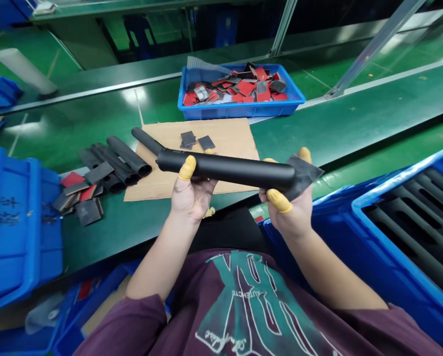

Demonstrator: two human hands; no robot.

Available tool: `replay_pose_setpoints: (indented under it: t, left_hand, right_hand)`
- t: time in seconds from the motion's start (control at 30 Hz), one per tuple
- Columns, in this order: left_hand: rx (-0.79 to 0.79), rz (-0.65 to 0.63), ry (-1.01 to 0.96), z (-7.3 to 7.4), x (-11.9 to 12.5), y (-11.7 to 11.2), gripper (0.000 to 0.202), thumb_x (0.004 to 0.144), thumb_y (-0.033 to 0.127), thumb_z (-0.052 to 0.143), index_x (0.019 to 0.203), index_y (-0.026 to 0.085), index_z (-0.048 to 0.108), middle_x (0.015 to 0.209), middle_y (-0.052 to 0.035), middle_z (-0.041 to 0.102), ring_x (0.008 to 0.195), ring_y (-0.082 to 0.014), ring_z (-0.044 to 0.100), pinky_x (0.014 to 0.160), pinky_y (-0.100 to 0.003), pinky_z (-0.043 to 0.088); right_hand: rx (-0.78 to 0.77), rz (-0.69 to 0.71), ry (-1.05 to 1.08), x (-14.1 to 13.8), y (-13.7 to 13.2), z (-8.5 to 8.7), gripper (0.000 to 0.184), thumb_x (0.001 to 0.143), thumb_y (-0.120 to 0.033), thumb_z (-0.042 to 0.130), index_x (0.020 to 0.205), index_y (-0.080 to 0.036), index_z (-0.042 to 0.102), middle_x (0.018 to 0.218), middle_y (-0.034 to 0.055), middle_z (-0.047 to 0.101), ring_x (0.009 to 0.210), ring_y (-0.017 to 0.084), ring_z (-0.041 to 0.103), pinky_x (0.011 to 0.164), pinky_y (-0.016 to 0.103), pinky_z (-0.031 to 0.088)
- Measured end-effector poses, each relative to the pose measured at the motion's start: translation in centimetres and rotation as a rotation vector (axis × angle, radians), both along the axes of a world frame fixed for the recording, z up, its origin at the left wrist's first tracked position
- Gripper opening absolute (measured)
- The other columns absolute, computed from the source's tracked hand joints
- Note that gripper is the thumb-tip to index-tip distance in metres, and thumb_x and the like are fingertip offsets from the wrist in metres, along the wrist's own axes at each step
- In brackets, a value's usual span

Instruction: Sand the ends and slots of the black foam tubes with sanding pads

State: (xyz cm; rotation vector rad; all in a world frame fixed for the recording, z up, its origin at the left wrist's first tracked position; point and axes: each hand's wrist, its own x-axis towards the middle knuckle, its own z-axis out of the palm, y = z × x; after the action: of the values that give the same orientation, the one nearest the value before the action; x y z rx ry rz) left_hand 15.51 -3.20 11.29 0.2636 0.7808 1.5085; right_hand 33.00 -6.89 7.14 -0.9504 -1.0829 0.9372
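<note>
Left hand: we see the left hand [192, 195] closed around the black tube [225, 168], its thumb in a yellow finger cot [187, 168] pressing on the near side.
Right hand: over to the right hand [288, 207], gripping the tube's right end, thumb pressing a dark pointed sheet [305, 175] against it.
Grip: both hands pressed together on the tube, no spread here!
Tube: we have it held up across the person's front, tilted slightly, its slimmer end reaching far left over the cardboard sheet [229, 138].
Cardboard: small dark squares [197, 141] lying on it.
Left of it: a heap of black tubes [113, 160] on the green workbench [336, 128].
Far: a blue tray [240, 111] piled with red and black pieces.
Near right: a blue crate [392, 183] packed with more tubes.
</note>
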Motion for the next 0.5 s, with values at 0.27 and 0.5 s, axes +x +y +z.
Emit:
replay_pose_setpoints:
  t: [0.27, 0.5]
  left_hand:
    - [-0.207, -0.136, 0.044, -0.8, 0.1, -1.4, 0.022, 0.077, 0.030, 0.082, 0.077, 0.019, 0.064, 0.068, 0.0002, 0.070, 0.068, -0.0165, 0.073, 0.054, -0.023, 0.059]
    - [-0.366, -0.237, -0.030, -3.4, 0.1, -1.4, 0.014, 0.092, 0.028, 0.065, 0.087, 0.015, 0.067, 0.079, -0.0066, 0.075, 0.076, -0.0186, 0.075, 0.066, -0.026, 0.060]
  right_hand:
    - [0.022, -0.117, 0.215, 0.9, 1.0, 0.7, 0.069, 0.070, -0.035, 0.078, 0.131, -0.044, 0.047, 0.097, -0.0064, 0.061, 0.056, 0.007, 0.050, 0.046, 0.021, 0.039]
    - [-0.212, -0.152, 0.296, 0.6, 2.7, -2.7, 0.058, 0.070, -0.036, 0.079, 0.121, -0.034, 0.051, 0.083, -0.0080, 0.056, 0.056, 0.007, 0.054, 0.046, 0.022, 0.043]
